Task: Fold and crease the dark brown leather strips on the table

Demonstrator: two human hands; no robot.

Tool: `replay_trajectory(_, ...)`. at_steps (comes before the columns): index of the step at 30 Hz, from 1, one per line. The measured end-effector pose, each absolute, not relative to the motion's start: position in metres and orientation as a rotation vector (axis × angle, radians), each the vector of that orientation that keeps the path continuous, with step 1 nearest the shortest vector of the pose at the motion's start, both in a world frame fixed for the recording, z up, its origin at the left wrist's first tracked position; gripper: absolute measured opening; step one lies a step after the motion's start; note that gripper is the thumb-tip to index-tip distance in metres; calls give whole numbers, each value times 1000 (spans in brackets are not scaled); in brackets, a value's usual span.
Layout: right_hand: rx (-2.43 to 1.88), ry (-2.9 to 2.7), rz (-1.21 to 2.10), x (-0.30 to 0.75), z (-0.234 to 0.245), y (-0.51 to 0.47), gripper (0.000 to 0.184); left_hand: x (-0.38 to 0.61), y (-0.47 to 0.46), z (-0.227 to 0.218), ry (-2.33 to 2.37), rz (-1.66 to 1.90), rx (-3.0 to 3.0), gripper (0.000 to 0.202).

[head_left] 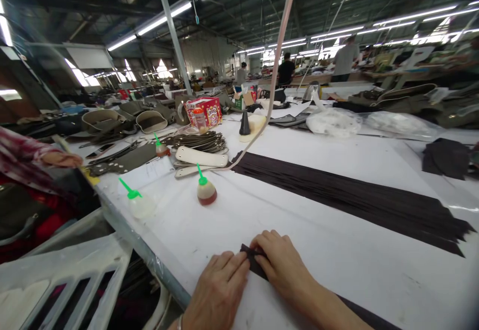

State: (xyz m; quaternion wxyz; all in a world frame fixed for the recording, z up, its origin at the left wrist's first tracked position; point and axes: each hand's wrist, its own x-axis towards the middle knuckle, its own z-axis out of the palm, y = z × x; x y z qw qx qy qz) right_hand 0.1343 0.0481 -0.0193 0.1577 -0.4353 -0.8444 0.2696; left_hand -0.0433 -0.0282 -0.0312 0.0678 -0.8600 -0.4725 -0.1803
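In the head view, take the two hands as the centre of the clock. The right hand (281,261) is nearly closed, its fingers curled and thumb bent in, with hold of the end of a dark strip (256,268). The left hand (220,287) lies against that same end, fingers together and slightly bent; whether it grips or only presses, I cannot tell. The strip lies on the white table (175,240) and runs off toward 4 o'clock, under the right forearm. A stack of dark strips (348,198) spreads at 2 o'clock. At 11 o'clock stands a bottle of reddish liquid (207,193), with pale straps (201,156) beyond it; at 10, a clear bottle (140,205) with a green nozzle, and farther out a co-worker's hand (63,159). A black cone (244,124) is at 12, plastic bags (333,121) at 1, and a pale crate (63,257) at 9.
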Motion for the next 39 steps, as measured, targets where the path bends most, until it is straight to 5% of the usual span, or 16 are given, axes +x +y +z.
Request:
replay_trajectory(18,-1103,-2332,785,138,-28,41,31,-52,-27,-26,-1418,-480,-2585,32)
replay_trajectory(39,-908,-2601,433,143,-30,29,32,-53,-28,-25,-1454,-414,-2608,35)
